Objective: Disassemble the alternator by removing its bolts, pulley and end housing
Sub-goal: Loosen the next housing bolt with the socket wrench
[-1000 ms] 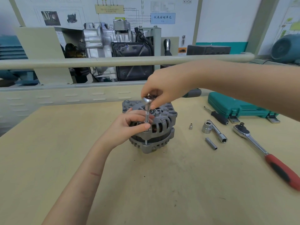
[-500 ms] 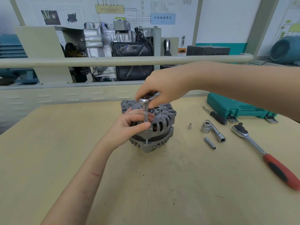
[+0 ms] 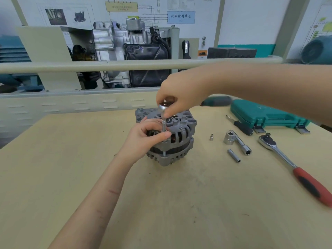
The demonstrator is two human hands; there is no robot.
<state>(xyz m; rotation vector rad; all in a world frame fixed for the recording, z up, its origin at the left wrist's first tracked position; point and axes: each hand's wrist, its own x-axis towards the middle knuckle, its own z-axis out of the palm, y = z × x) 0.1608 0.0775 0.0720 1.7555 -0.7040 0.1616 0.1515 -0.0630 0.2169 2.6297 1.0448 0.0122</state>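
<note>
Alternator [image 3: 172,139] sits upright at centre of the wood counter [image 3: 71,177], w/ a thin socket driver [image 3: 163,123] standing vertical on a bolt at its near-left rim. Left hand [image 3: 143,139] comes in from 7 o'clock, forearm low over the counter, palm against the housing's left side; its fingers [image 3: 161,135] are curled and pinch the driver's lower shaft just above the housing. Right hand [image 3: 179,97] reaches in from 3 o'clock, forearm raised and level, wrist bent down; its fingers [image 3: 168,112] are closed on the round chrome head at the driver's top, directly at 12 of the left hand. Vs 0.5 s ago: the driver head's side tab no longer shows, right hand looks turned a bit on the head; left grip and alternator unchanged. At 3 o'clock of the alternator, apart from it: small socket [image 3: 211,137], large socket [image 3: 228,138] w/ extension bar [image 3: 241,142], long socket [image 3: 233,155], red-handled ratchet [image 3: 294,168]. Farther, at 2 o'clock: black-handled screwdriver [image 3: 241,127], green tool case [image 3: 265,114].
</note>
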